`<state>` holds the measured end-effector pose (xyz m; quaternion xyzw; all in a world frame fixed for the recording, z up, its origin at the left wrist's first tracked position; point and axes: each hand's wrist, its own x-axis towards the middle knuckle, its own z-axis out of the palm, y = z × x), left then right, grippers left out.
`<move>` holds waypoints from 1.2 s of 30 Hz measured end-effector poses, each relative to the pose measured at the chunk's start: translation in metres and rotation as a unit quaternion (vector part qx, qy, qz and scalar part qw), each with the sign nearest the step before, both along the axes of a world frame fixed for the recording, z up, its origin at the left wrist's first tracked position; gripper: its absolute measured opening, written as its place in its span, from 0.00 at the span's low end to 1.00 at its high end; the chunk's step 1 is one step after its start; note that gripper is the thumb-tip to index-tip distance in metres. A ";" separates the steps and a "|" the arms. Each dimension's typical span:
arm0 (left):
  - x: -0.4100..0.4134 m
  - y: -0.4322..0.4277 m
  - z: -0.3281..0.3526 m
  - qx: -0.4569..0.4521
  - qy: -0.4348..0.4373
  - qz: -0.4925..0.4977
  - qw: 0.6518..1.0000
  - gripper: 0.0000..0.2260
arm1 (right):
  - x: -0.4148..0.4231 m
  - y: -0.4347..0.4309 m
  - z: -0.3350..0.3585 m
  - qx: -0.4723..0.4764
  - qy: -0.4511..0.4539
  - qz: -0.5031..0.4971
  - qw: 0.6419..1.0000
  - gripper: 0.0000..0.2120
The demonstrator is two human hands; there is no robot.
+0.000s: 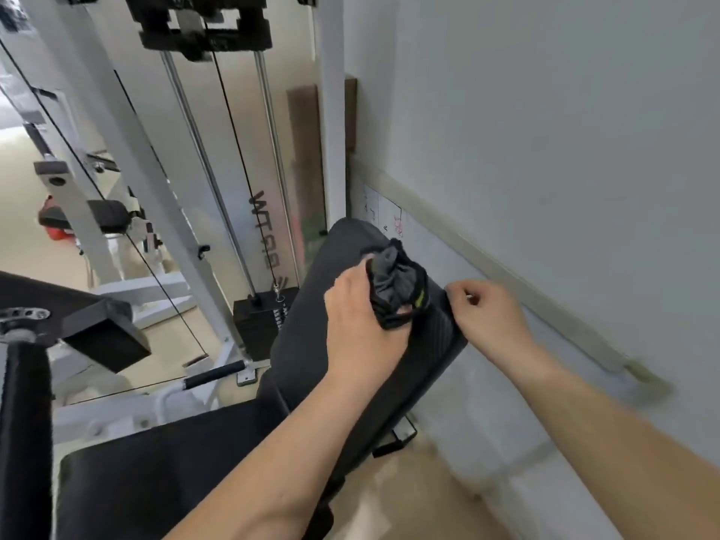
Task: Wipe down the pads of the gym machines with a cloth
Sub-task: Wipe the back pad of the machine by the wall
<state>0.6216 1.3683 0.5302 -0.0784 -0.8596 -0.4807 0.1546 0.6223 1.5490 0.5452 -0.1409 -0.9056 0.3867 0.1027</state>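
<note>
Work looks under way on the angled back pad: the left hand grips a bunched dark grey cloth and presses it on the back pad's upper face. The right hand sits at the back pad's right edge with its fingers curled; I cannot tell whether it pinches anything. No wet streak shows, so progress here is unclear. The seat pad below the back pad and a small black pad far to its left probably remain.

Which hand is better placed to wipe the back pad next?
Left. The left hand grips the bunched dark cloth against the back pad; the right hand holds no cloth, its fingers curled at the pad's wall-side edge.
</note>
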 end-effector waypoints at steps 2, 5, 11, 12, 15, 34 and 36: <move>0.008 0.015 -0.009 -0.052 -0.037 -0.020 0.998 0.40 | -0.006 0.006 -0.013 -0.048 0.004 0.017 0.999 0.17; 0.030 0.013 -0.018 -0.009 -0.103 -0.085 0.991 0.45 | -0.009 0.013 -0.024 -0.080 0.008 0.040 0.996 0.17; 0.043 0.040 -0.040 -0.031 0.018 0.005 0.999 0.26 | -0.005 0.017 -0.028 -0.174 0.012 0.063 0.983 0.18; 0.034 0.046 -0.045 -0.030 0.050 0.014 0.998 0.24 | -0.005 0.017 -0.028 -0.169 0.015 0.063 0.984 0.19; -0.011 0.035 -0.052 -0.009 0.110 0.018 0.994 0.21 | -0.005 0.017 -0.025 -0.125 0.013 0.058 0.990 0.20; -0.085 -0.017 -0.053 -0.002 -0.069 0.124 0.990 0.21 | 0.006 0.000 0.008 -0.005 -0.052 0.028 0.998 0.14; -0.111 -0.010 -0.033 0.039 -0.153 0.201 0.967 0.19 | 0.006 -0.001 0.006 -0.027 -0.042 0.022 0.999 0.14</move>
